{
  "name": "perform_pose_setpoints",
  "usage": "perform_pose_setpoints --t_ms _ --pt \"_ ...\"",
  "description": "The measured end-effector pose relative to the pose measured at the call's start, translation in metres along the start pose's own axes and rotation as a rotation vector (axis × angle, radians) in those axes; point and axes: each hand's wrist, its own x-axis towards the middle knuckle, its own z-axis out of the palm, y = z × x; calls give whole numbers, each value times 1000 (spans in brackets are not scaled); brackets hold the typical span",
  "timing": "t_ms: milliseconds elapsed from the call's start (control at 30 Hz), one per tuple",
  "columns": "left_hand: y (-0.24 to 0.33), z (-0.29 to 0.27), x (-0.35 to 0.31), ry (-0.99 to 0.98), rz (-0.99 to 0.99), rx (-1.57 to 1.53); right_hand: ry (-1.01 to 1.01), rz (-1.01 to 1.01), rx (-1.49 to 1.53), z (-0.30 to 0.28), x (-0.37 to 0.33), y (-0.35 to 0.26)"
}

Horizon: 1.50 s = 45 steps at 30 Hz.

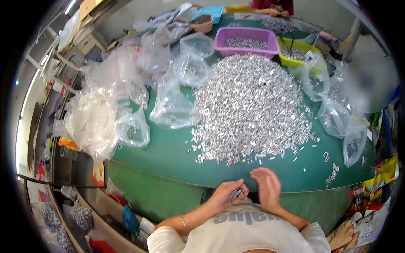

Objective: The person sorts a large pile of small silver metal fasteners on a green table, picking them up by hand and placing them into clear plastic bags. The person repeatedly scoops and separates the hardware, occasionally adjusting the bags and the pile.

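My left hand (223,196) is curled around a few small silvery metal pieces (236,193), which show between its fingers just off the table's near edge. Beside it, to the right, my right hand (268,189) is raised with its fingers stretched out and nothing seen in it. The two hands are apart. Beyond them, a large heap of small shiny silver pieces (253,105) covers the middle of the green table (168,162). Single pieces lie scattered around the heap's near edge.
Clear plastic bags (171,107) crowd the left side; more bags (333,118) lie right. A purple basin (247,33) and a yellow-green basin (290,62) holding metal pieces stand behind the heap. Another person's hand (273,12) is at the far end. Boxes with bagged pieces (80,217) stand lower left.
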Motion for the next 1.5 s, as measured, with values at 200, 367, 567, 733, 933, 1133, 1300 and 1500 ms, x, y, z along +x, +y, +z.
perform_pose_setpoints --t_ms 200,367,567,733,933,1133,1300,1500 --pt "-11 61 68 160 828 270 187 261 389 30 40 -2" --pt "-12 78 95 116 1040 490 308 240 579 4 58 -6" --pt "-11 76 101 128 1213 687 337 315 613 4 67 -21" --pt "-3 79 104 146 1397 575 501 468 685 4 78 -27" --pt "20 93 107 150 570 -192 353 109 296 9 82 -26" --pt "43 112 112 160 274 -346 126 -372 -578 23 95 -42" --pt "30 74 129 140 40 -510 98 -667 -637 23 97 -36" --pt "141 36 145 -102 106 -1045 116 -621 -503 8 97 -53"
